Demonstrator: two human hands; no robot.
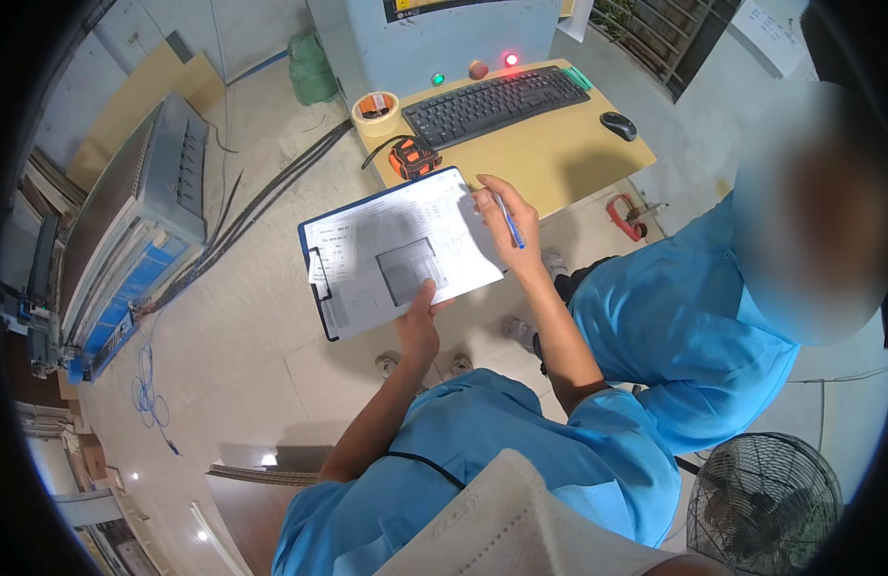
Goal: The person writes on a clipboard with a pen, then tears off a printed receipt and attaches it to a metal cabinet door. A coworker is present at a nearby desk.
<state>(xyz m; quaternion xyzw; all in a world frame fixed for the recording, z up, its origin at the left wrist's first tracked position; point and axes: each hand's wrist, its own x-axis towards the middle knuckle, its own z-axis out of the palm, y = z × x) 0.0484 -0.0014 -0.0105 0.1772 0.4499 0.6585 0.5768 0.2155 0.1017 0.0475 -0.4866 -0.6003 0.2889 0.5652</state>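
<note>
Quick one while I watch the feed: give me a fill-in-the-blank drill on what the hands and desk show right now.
1. The left hand supports the blue clipboard with its thumb on the ____.
2. The right hand holds a blue ____ against the clipboard's far edge.
3. The orange tape measure lies on the tan desk just in front of the black ____.
4. The black computer mouse sits to the keyboard's ____.

Missing words: paper; pen; keyboard; right

Left hand [420,322] raised, thumb up, fingers curled under; right hand [509,223] raised, fingers pinched closed.
</note>
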